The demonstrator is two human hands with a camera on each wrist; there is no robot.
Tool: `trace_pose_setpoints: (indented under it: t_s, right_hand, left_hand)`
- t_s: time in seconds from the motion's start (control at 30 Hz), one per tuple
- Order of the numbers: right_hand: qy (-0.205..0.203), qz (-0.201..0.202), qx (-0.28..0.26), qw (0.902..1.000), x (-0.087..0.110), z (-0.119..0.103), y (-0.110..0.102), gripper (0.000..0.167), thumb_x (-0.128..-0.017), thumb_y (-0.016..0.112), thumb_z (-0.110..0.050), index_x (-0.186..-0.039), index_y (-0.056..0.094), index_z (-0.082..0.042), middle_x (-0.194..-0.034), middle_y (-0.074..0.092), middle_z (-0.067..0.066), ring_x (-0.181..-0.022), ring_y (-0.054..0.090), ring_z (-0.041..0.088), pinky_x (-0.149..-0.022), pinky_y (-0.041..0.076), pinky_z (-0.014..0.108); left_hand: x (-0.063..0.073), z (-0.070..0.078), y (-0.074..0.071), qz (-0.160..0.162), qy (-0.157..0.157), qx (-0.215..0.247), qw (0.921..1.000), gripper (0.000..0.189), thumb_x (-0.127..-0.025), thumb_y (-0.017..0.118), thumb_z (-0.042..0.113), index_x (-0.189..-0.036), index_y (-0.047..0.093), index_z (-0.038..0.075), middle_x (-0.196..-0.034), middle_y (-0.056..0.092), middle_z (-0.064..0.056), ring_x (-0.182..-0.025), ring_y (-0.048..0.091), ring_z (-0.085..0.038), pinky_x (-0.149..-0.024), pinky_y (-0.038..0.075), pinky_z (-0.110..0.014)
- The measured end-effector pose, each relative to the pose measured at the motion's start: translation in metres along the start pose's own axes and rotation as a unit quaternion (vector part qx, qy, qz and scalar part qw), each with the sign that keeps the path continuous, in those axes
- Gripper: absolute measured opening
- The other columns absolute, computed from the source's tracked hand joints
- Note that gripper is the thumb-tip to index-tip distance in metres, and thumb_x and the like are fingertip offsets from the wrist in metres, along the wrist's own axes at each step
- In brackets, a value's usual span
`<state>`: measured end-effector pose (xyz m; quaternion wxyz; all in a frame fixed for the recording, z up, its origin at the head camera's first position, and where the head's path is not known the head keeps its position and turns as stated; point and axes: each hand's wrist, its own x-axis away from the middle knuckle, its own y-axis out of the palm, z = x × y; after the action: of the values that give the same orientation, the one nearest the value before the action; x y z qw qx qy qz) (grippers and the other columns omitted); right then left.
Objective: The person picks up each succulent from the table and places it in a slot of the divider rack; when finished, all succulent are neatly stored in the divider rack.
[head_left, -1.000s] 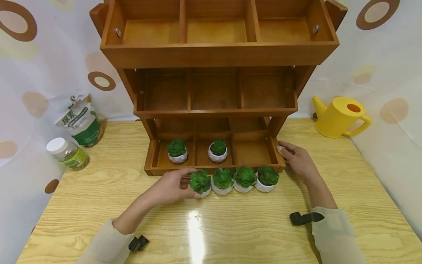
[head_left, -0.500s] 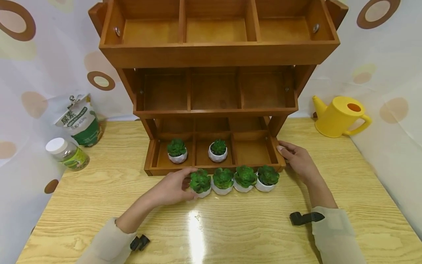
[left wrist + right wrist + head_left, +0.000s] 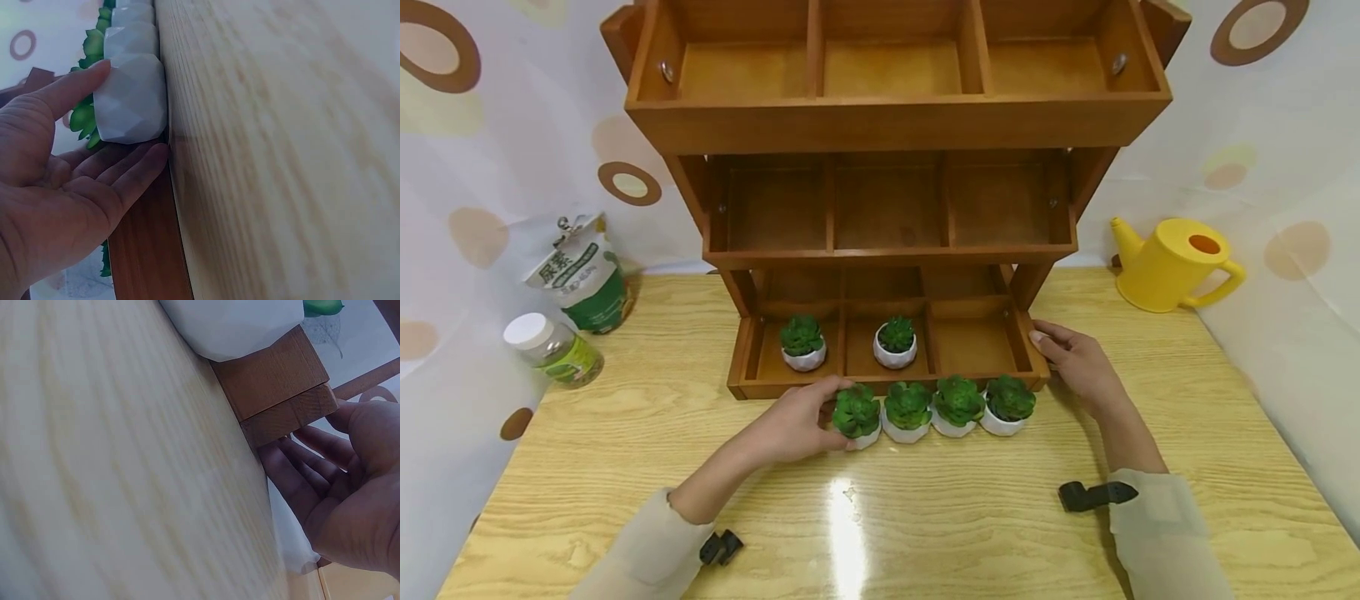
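A row of several potted succulents stands on the table before a wooden tiered shelf [image 3: 895,129]. My left hand [image 3: 797,423] pinches the leftmost potted succulent [image 3: 857,412], the thumb on its near side and the fingers on the far side. In the left wrist view its faceted white pot [image 3: 132,100] is upright on the table. My right hand [image 3: 1078,367] rests on the right end of the shelf's bottom tier, thumb touching the wood [image 3: 275,381] and loosely bent fingers along the outside. Two more succulents sit in that tier, one in the left compartment [image 3: 803,343], one in the middle [image 3: 895,343].
A yellow watering can [image 3: 1172,267] stands at the back right. At the left are a white-lidded jar [image 3: 556,350] and a green and white bag [image 3: 587,279] with a clip. A patterned cloth [image 3: 1285,125] hangs behind and at the sides.
My left hand has shifted slightly toward the leftmost succulent, and its thumb and fingers have drawn in on the pot. The right hand and the plants have kept their places.
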<state>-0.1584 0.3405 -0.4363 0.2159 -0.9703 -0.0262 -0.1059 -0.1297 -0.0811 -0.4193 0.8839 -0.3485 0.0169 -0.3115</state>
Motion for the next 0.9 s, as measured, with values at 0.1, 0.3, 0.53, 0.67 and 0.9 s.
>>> trace_pose_setpoints:
  t_s: [0.1, 0.3, 0.53, 0.67, 0.9]
  right_hand:
    - [0.001, -0.001, 0.0, 1.0, 0.0, 0.0, 0.0, 0.068, -0.106, 0.046, -0.047, -0.159, 0.033, -0.007, -0.153, 0.047, 0.025, -0.102, 0.062, -0.009, -0.084, 0.053, 0.011]
    - [0.009, 0.002, 0.012, 0.9999, 0.0, 0.0, 0.0, 0.069, -0.105, 0.046, -0.05, -0.159, 0.033, -0.009, -0.154, 0.047, 0.023, -0.105, 0.062, -0.006, -0.084, 0.052, 0.01]
    - [0.005, 0.005, 0.016, 0.9998, 0.0, 0.0, 0.0, 0.065, -0.107, 0.045, -0.046, -0.159, 0.033, -0.008, -0.153, 0.047, 0.024, -0.108, 0.063, -0.002, -0.084, 0.052, 0.01]
    - [0.002, 0.004, 0.011, 0.9999, 0.0, 0.0, 0.0, 0.066, -0.107, 0.045, -0.046, -0.159, 0.033, -0.008, -0.153, 0.047, 0.024, -0.103, 0.061, -0.008, -0.084, 0.052, 0.01]
    - [0.002, 0.006, 0.018, 0.9998, 0.001, 0.0, 0.0, 0.068, -0.106, 0.045, -0.05, -0.159, 0.033, -0.008, -0.152, 0.048, 0.024, -0.101, 0.061, -0.01, -0.083, 0.051, 0.01]
  left_hand:
    - [0.001, 0.0, 0.0, 0.0, 0.001, -0.005, 1.0, 0.072, -0.081, 0.086, 0.028, -0.144, 0.053, 0.015, -0.123, 0.07, 0.001, -0.107, 0.066, -0.013, -0.091, 0.054, -0.038]
    - [0.003, 0.001, -0.001, 0.006, -0.005, -0.003, 1.0, 0.075, -0.079, 0.088, 0.029, -0.144, 0.053, 0.015, -0.121, 0.071, 0.003, -0.108, 0.068, -0.013, -0.093, 0.055, -0.038]
    - [0.007, 0.001, -0.002, 0.019, -0.005, -0.017, 0.9997, 0.074, -0.076, 0.09, 0.033, -0.14, 0.057, 0.017, -0.11, 0.071, 0.006, -0.096, 0.066, -0.012, -0.086, 0.054, -0.035]
    - [0.008, 0.001, -0.002, 0.025, -0.009, -0.025, 0.9993, 0.075, -0.075, 0.09, 0.035, -0.14, 0.058, 0.017, -0.106, 0.07, 0.008, -0.091, 0.063, -0.01, -0.082, 0.053, -0.032]
    - [0.014, 0.004, -0.006, 0.043, -0.025, 0.001, 0.9988, 0.076, -0.075, 0.09, 0.034, -0.142, 0.058, 0.018, -0.114, 0.072, 0.004, -0.1, 0.068, -0.01, -0.087, 0.057, -0.034]
